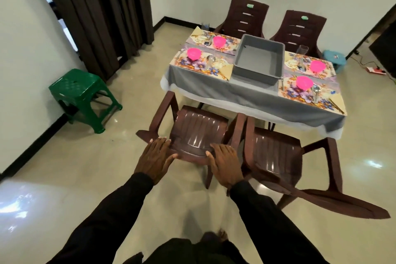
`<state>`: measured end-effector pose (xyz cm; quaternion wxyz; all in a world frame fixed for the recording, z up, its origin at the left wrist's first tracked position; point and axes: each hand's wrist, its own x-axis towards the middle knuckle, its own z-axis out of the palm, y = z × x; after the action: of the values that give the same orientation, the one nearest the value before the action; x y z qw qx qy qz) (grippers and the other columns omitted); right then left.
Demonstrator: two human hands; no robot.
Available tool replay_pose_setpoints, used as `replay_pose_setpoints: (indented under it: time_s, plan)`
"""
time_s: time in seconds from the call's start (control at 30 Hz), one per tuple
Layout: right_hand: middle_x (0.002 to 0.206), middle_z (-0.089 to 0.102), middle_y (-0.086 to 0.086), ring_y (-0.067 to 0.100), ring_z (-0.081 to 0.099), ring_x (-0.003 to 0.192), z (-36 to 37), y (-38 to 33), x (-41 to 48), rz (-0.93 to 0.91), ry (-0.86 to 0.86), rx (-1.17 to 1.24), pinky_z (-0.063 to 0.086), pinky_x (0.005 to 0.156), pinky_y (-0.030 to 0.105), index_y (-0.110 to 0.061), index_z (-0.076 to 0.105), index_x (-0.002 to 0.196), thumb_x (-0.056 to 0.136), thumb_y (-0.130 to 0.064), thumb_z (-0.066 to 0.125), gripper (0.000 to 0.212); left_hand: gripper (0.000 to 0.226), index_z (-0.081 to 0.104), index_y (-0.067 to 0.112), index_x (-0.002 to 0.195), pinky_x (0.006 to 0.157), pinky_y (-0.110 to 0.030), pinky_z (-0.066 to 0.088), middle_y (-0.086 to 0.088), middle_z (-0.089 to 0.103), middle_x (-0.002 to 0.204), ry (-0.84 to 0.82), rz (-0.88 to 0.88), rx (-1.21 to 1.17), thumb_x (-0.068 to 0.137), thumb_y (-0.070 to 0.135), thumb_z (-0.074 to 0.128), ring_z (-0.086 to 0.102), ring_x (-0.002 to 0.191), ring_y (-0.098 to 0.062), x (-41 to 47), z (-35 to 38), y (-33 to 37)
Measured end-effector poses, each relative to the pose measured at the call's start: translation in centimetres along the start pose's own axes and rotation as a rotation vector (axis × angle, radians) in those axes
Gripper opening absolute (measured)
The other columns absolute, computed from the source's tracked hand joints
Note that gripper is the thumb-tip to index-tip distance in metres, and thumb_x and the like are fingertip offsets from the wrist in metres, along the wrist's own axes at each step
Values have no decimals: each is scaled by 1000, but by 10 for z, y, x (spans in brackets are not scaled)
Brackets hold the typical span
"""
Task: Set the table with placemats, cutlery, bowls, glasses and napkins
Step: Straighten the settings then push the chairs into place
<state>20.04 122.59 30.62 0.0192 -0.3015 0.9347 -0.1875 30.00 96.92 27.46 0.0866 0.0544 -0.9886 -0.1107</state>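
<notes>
Left hand [155,156] & right hand [226,164] are lying flat on near chair [199,128] back, fingers straight, holding nothing. Placemats [296,95] w/ bowls [303,82] are sitting laid on tablecloth [235,92]. I'm thinking a hard shove risks snagging it, tipping glass [302,50].

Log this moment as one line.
left hand: flat on chair back | right hand: same | table: four pink bowls on mats | tub: mid-table

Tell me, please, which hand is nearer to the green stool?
Left. The left hand rests on the left end of the chair back, toward the green stool; the right hand rests on its right end, farther away.
</notes>
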Motion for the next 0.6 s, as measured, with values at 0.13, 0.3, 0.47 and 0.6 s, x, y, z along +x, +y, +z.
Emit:
replay_pose_setpoints:
  time_s: [0.13,0.3,0.47,0.6]
  plan:
    - [130,59,1,19,53,124,23,-59,32,-55,-53,-23,37,114,46,-22,52,132,108,-52,24,48,64,51,9,144,122,-43,31,-11,52,150,33,-25,20,105,56,33,43,143,-27,-8,-20,-45]
    - [138,57,3,21,50,131,44,-113,85,-96,-93,7,29,118,41,-20,51,139,106,-56,15,61,67,46,9,149,119,-47,35,-12,48,154,-20,-75,48,106,57,28,43,144,-29,4,-32,-98]
    - [139,54,-4,16,47,133,80,-152,162,-103,-158,6,29,119,40,-26,50,137,106,-55,19,52,75,49,7,149,118,-49,38,-14,49,154,-49,-102,28,106,59,16,44,144,-31,40,-36,-162]
    - [138,55,0,19,48,130,98,-180,224,-90,-196,21,27,119,41,-23,50,136,108,-46,29,42,75,47,7,150,120,-47,35,-12,47,155,-64,-111,15,106,60,15,42,146,-29,70,-42,-219]
